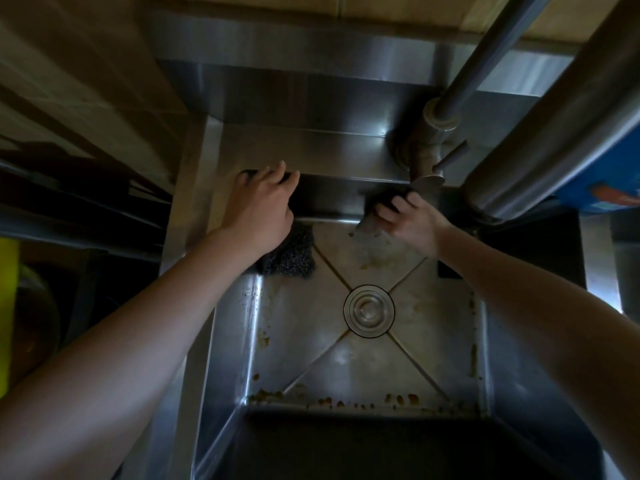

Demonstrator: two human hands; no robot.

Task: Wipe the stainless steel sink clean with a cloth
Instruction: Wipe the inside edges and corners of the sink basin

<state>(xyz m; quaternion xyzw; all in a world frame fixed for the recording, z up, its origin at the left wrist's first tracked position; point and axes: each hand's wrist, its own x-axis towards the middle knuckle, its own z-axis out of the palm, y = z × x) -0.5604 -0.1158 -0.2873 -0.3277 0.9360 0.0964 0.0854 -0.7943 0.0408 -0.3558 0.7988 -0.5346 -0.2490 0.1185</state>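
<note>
The stainless steel sink (446,341) lies below me, its floor stained, with brown crumbs (329,401) along the front edge and sides. My right hand (410,223) grips a dark cloth (384,199) and holds it against the sink's back wall, just below the tap. My left hand (258,209) rests with spread fingers on the back left rim, over a small dark patch. Under its wrist a dark meshy pad (294,252) lies in the back left corner of the basin. Whether that pad reaches up to the fingers is hidden.
A round drain (369,310) sits in the middle of the basin floor. The tap base and lever (429,147) stand at the back right, with thick metal pipes (554,109) rising beside them. A blue packet (609,188) is at the right and a tiled wall (86,81) at the left.
</note>
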